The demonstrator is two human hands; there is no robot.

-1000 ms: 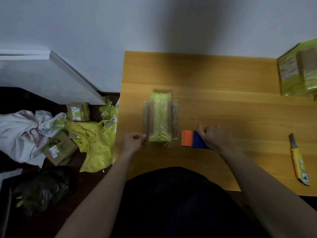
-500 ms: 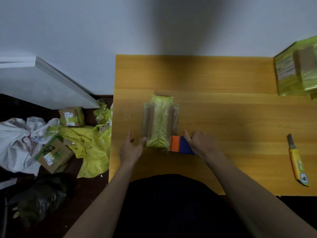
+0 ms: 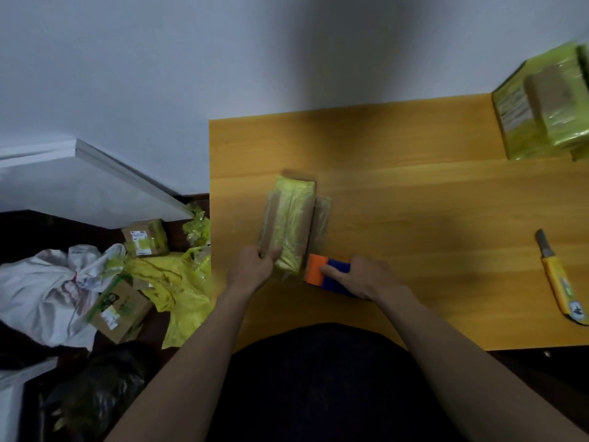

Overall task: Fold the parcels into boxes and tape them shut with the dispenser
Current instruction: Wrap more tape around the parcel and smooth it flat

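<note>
I see the parcel (image 3: 291,226) near the worktop (image 3: 430,199) left edge, left hand (image 3: 255,269) fingers curled on its near end, right hand (image 3: 363,277) gripping the dispenser (image 3: 323,273) beside it, bare worktop between dispenser and knife (image 3: 556,279)

Dim and soft throughout; broad shadow on the pale grey wall (image 3: 287,59) at twelve o'clock; motion-smeared, warped edges at three o'clock.
</note>
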